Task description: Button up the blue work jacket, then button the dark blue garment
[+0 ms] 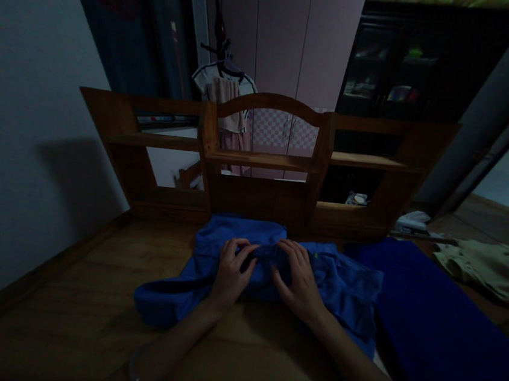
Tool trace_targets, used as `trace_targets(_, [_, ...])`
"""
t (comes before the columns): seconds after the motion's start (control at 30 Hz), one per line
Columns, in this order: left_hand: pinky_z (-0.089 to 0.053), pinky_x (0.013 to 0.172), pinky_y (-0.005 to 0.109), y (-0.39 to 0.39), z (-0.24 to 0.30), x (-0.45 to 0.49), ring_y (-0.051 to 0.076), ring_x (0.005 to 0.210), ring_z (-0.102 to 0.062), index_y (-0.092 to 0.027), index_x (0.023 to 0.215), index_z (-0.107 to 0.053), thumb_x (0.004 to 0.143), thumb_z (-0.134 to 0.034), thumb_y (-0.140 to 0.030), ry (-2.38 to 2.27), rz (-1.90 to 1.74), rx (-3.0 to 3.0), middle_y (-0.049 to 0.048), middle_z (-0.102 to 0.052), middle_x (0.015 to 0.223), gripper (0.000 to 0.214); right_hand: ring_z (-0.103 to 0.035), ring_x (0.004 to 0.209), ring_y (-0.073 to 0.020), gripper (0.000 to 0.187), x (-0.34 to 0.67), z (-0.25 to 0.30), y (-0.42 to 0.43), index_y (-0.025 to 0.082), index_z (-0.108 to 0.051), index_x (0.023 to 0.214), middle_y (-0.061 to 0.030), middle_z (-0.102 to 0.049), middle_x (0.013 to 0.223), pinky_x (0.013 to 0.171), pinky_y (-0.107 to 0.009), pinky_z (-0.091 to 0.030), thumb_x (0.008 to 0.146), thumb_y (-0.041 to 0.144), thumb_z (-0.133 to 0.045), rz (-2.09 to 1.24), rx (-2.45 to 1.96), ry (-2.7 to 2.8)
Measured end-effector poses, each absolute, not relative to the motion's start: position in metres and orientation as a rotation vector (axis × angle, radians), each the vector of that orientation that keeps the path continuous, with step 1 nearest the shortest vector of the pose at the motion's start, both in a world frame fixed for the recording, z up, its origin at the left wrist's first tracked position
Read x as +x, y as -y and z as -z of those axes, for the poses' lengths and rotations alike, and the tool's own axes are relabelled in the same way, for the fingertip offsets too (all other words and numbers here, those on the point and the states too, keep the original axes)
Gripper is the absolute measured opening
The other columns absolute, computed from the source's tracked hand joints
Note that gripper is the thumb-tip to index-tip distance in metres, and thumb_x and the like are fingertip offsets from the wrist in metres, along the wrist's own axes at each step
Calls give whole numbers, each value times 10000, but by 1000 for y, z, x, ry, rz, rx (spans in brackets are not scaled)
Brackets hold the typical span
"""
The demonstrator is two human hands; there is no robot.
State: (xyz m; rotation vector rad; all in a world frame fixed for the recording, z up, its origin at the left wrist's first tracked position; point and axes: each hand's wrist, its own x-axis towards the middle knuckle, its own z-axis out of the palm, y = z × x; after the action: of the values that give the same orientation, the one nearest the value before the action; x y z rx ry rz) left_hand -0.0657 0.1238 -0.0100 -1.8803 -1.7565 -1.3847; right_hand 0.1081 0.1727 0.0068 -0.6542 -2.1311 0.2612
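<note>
A crumpled blue garment (241, 228) lies across the wooden surface in front of me, with a folded strip of it reaching out to the left. My left hand (231, 276) has its thumb and fingers curled on a gathered part near the middle of the cloth. Just to the right, my right hand (299, 283) bends its fingers over the same gathered part, its thumb on the near side. A small green mark shows on the cloth beside the right fingers. The dim light hides exactly which part of the garment is between the fingertips.
A wooden shelf unit (264, 160) with several compartments stands at the back edge of the wooden surface (89, 294). On the right lies a dark blue cloth or pad (441, 319), with pale folded fabric (492, 270) beyond it. A wall (25, 160) borders the left.
</note>
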Motion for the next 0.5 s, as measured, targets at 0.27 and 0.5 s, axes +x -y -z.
trace_targets(0.27, [-410,917,383,-122,10,-64,204,1012,-472,-244,1021,-599,814,-537,-102,1728,1348,-1866,54,-464,1042,258,-493,1038,-236,260,106,4,-181,231,-530,1130,-61,-564,976,1071,-521,-265,872,238,-498,-142,-692,2145])
trace_targets(0.5, [-407,857,366,-114,13,-62,206,918,-476,-234,1005,-605,831,-513,-99,1627,1051,-1940,60,-523,963,239,-517,912,-214,109,108,7,-180,200,-539,991,-59,-585,911,832,-373,-435,898,200,-483,-247,-639,2228])
